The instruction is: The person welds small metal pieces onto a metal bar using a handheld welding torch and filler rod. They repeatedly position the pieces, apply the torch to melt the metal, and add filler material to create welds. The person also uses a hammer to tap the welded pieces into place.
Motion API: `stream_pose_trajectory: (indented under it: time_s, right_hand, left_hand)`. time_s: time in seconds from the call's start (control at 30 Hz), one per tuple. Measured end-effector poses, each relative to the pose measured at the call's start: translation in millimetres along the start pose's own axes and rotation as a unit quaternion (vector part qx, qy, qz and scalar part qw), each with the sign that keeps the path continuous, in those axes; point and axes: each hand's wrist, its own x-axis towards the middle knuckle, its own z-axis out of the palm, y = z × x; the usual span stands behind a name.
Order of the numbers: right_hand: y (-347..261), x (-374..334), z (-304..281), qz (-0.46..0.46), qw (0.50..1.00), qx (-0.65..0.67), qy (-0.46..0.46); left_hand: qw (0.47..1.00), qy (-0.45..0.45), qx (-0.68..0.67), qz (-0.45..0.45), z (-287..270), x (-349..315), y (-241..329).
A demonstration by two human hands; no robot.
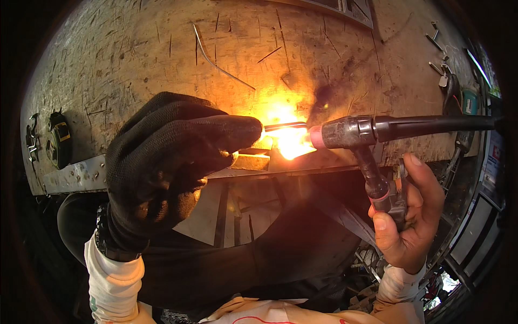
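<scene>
My left hand [162,146], in a black knit glove, is closed with thumb and fingers pinched on a thin dark metal strip [286,126] that points right. A bright welding glow [292,141] burns at the bench's near edge, hiding the strip's far end and the joint. My bare right hand [413,216] grips the handle of a welding torch [345,132] with a pink nozzle. Its nozzle faces left, close to the glow. Below my gloved fingers a flat metal piece [251,162] lies at the edge, partly covered.
A bent wire [208,56] lies on the scarred wooden bench [118,65]. At far left sits a tape measure [60,139] beside small metal parts [32,137]. The torch's black hose [442,124] runs right, near several tools. A metal-framed panel [356,11] stands at the back.
</scene>
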Motion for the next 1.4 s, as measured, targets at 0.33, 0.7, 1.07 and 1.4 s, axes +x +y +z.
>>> stream_pose_trajectory:
  time_s: [0.33, 0.7, 1.07, 1.4]
  right_hand:
    - [4, 7, -2, -0.059, 0.997, -0.030, -0.036]
    - [-3, 12, -3, -0.096, 0.986, -0.134, -0.036]
    - [4, 0, -1, -0.019, 0.999, 0.013, -0.043]
    - [2, 4, 0, -0.027, 0.998, -0.035, -0.035]
  left_hand:
    - [0.999, -0.034, 0.015, 0.014, -6, -2, -4]
    - [0.995, -0.001, 0.103, 0.004, 2, -8, -4]
    - [0.999, -0.021, 0.033, 0.015, -4, 1, 0]
    - [0.999, -0.015, 0.034, 0.012, -2, -4, -3]
